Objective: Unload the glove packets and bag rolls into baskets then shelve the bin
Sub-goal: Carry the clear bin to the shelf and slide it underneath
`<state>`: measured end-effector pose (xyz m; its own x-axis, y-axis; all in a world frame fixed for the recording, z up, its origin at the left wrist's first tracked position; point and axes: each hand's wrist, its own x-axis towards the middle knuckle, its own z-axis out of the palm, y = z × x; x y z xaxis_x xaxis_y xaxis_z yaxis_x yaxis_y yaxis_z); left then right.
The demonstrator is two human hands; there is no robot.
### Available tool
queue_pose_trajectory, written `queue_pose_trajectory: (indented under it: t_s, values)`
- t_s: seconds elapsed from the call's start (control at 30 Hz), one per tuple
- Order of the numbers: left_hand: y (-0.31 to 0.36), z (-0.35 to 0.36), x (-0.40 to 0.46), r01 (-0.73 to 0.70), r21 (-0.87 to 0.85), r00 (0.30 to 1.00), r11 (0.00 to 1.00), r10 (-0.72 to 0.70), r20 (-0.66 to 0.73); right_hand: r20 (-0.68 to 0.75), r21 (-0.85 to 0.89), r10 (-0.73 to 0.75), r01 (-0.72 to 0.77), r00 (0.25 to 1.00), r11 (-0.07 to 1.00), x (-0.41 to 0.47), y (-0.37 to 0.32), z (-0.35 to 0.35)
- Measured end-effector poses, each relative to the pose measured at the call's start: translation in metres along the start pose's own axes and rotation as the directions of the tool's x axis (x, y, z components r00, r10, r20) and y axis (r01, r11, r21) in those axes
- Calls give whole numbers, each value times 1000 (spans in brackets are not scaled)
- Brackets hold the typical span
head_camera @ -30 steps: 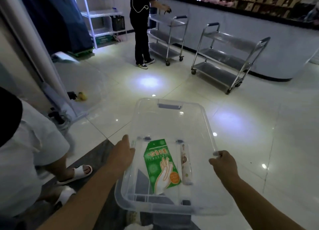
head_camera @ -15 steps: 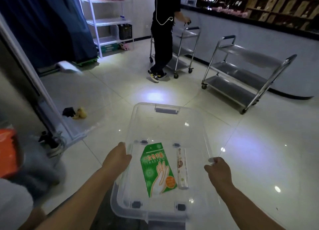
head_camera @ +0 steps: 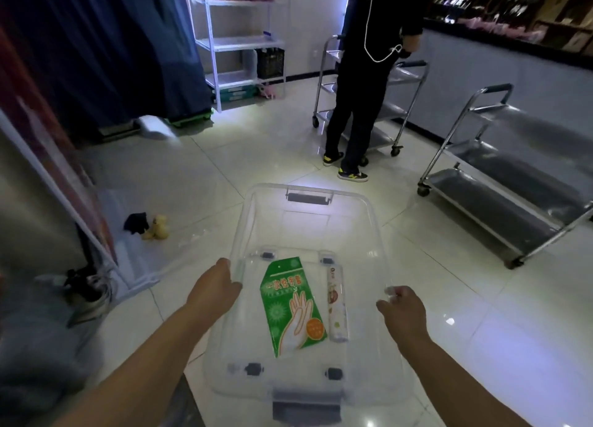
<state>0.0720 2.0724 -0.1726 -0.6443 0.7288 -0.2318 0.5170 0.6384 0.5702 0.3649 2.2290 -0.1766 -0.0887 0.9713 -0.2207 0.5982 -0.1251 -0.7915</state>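
Observation:
I carry a clear plastic bin (head_camera: 369, 221) above the tiled floor, long side pointing away from me. My left hand (head_camera: 215, 288) grips its left rim and my right hand (head_camera: 401, 308) grips its right rim. Inside, on the near half of the bottom, lies a green glove packet (head_camera: 290, 304) printed with a white hand. A slim white bag roll (head_camera: 337, 304) lies right beside it on the right. No baskets are in view.
A person in black (head_camera: 362, 83) stands ahead at a steel trolley (head_camera: 404, 83). A second steel trolley (head_camera: 500, 182) stands at right. A white shelf rack (head_camera: 237, 45) is at the back, a blue curtain (head_camera: 106, 48) at left, small toys (head_camera: 154, 227) on the floor.
The view has swung forward and left with the bin still held in both hands. The seated person at lower left has dropped out of view, and the trolleys and standing person are closer.

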Motion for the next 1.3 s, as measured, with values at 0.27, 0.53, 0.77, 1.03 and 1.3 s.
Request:
queue_pose_trajectory:
  t_s: [0.27,0.53,0.77,1.03,1.3]
  values:
    - [43,-22,148,169,-148,980,974,-182,-76,126,-9,-121,123,985,992,183,-112,49]
    - [50,-58,319,235,-225,952,946,-270,-142,187,3,-203,206,961,979,335,-210,143]
    - [61,-118,508,233,-250,957,940,-267,-110,145,-11,-191,195,971,981,467,-318,232]
    - [98,-163,701,187,-191,975,963,-207,-86,59,-17,-143,144,988,989,602,-405,289]
    - [144,-171,899,173,-172,978,970,-189,-85,81,12,-109,108,991,994,782,-467,355]
